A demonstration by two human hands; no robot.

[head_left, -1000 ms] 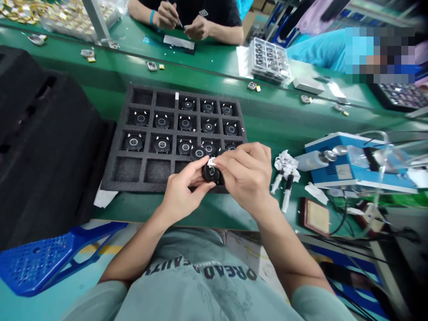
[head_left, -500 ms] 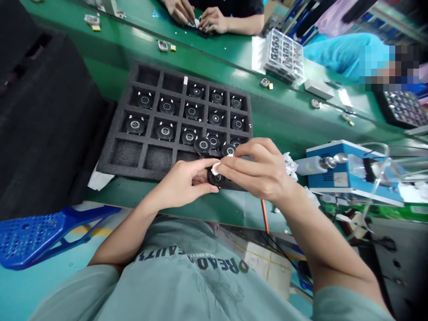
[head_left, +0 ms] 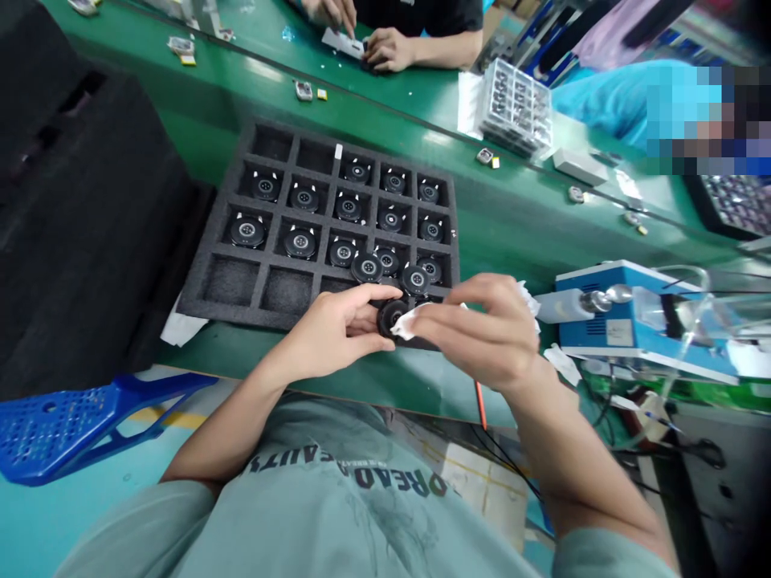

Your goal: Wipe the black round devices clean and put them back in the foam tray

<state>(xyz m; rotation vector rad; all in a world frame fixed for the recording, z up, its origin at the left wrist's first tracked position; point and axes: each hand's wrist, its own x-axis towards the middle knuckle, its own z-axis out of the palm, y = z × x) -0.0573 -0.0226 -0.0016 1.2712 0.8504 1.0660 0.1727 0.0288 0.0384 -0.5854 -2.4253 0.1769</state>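
A foam tray lies on the table, round parts sitting in its farther compartments, the nearest row mostly bare. At its near right edge, the left hand holds a round part, the right hand presses a wipe against it. A machine stands right of the hands. Behind the tray, across the table, another person's hands work.

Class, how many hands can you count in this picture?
4. The left hand grips a round black part and the right hand holds a white wipe, near the foam tray; a co-worker's two hands work at the table's far side. Others may be hidden.
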